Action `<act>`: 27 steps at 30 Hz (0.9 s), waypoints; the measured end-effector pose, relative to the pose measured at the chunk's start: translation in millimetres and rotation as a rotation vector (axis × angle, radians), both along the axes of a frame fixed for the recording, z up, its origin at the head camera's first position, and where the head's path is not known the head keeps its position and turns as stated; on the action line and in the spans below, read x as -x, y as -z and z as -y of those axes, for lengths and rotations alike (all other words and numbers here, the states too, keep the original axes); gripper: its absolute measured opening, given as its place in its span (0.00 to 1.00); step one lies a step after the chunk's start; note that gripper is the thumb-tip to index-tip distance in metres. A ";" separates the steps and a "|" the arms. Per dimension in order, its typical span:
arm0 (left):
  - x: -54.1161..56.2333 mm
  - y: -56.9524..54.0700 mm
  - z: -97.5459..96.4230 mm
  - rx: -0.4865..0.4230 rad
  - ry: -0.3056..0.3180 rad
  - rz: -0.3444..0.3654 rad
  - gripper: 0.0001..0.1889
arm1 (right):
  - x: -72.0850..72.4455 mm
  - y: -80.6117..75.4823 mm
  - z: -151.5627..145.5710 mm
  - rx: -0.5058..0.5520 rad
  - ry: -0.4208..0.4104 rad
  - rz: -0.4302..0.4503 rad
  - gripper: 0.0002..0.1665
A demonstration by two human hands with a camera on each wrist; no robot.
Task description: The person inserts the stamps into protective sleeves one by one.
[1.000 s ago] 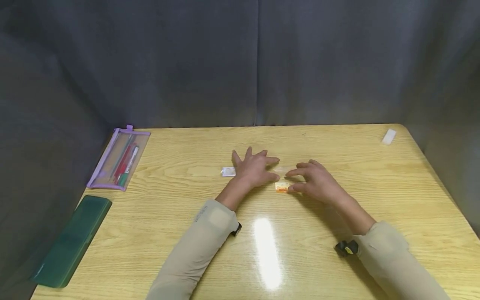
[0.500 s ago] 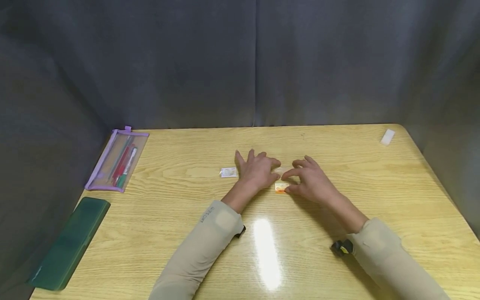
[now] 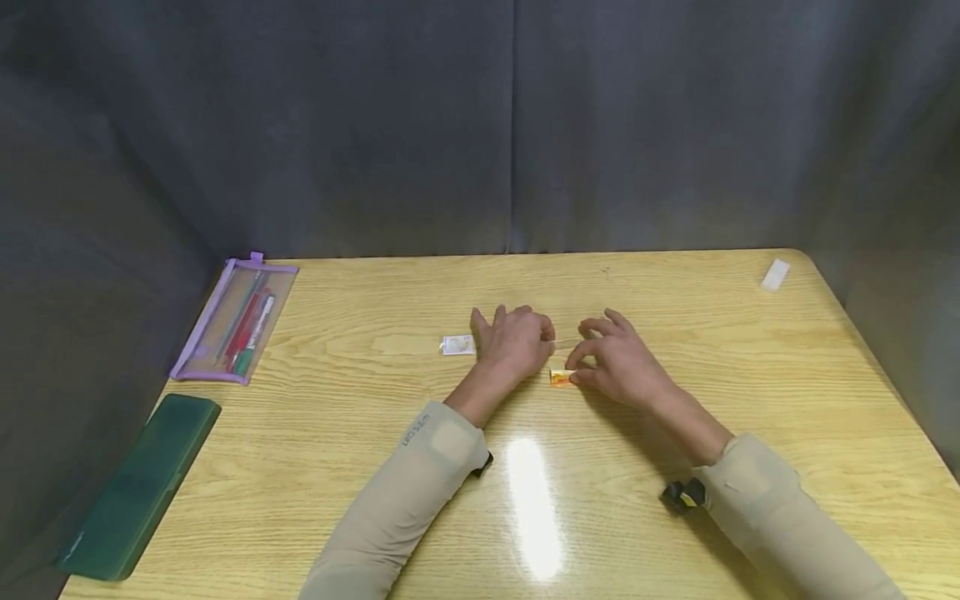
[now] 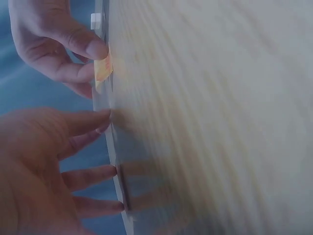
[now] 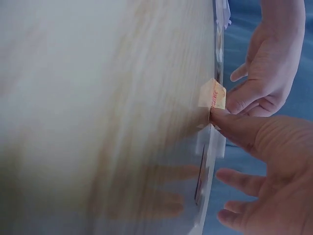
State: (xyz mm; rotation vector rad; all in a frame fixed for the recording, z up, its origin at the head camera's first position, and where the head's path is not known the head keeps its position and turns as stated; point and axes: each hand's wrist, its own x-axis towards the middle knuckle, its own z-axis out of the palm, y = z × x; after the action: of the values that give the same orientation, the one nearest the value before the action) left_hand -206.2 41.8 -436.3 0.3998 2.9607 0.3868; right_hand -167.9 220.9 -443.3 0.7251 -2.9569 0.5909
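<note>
A small orange-and-white stamp-like paper (image 3: 561, 378) with red print stands tilted just above the wooden table (image 3: 315, 467). My right hand (image 3: 622, 367) pinches its right side between thumb and forefinger, its other fingers raised. In the left wrist view the paper (image 4: 103, 69) shows at the right fingertips. My left hand (image 3: 513, 343) is just left of it, with thumb and forefinger brought together on the edge of a clear plastic sleeve (image 3: 566, 343); its other fingers rest toward the table. Beside its wrist lies a white stamp-like piece (image 3: 457, 345) in clear film.
A purple-edged mesh pouch (image 3: 236, 321) with pens lies at the back left. In front of it is a dark green pencil case (image 3: 138, 487). A white eraser-like block (image 3: 776, 275) sits near the back right corner. Dark curtains (image 3: 510, 125) surround the table.
The right thumb and forefinger have closed on the orange paper and tipped it up. The left fingers have drawn together at the clear sleeve, after being spread on the table.
</note>
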 end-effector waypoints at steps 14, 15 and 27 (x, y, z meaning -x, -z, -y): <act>1.5 -14.6 41.7 -0.473 -0.007 0.124 0.05 | -2.0 -21.5 -1.4 0.228 0.164 0.173 0.07; 1.4 -14.9 45.9 -0.562 -0.005 0.173 0.05 | -2.0 -22.8 -1.3 0.252 0.177 0.195 0.08; -11.4 -15.7 71.0 -1.124 -0.138 0.473 0.11 | 1.1 -26.5 -3.1 0.617 0.275 0.441 0.11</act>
State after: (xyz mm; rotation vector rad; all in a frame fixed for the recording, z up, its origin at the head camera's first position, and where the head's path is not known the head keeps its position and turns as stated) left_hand -194.9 -29.2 -420.6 0.1419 2.0444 1.8404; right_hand -169.0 224.0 -416.8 0.1353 -2.8532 1.6973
